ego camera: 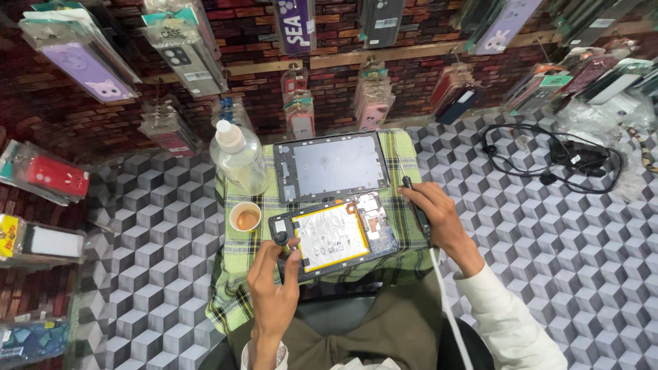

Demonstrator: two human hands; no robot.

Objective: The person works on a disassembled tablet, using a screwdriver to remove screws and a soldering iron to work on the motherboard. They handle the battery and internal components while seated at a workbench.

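Head view, looking down at a small work surface covered by a green-and-yellow checked cloth [236, 274], set on a grey cube-patterned floor covering [548, 226].

Opened tablet [334, 234], dark frame, back off, with a pale yellow-edged rectangular battery and a blue circuit board exposed, lies at the cloth's middle, tilted slightly. Left hand [274, 288] reaches in from below; thumb and forefinger are pinched closed on a small black round-topped tool [280, 238] standing at the tablet's left edge. Right hand [439, 219] rests at the tablet's right edge, fingers wrapped tight round a slim black pen-shaped tool [413, 200] with a white cable [449, 308] trailing back toward the sleeve. Whether its tip touches the tablet, cannot tell.

Just beyond the tablet: a separated dark grey tablet back panel [332, 166], lying flat. Left of that, a clear plastic bottle with a white cap [238, 156], upright. Near the tablet's left end, a small paper cup holding brown liquid [245, 217].

Far right on the floor covering: a coil of black cable [555, 161]. Packaged phone cases [185, 48] hang along the red brick wall behind.
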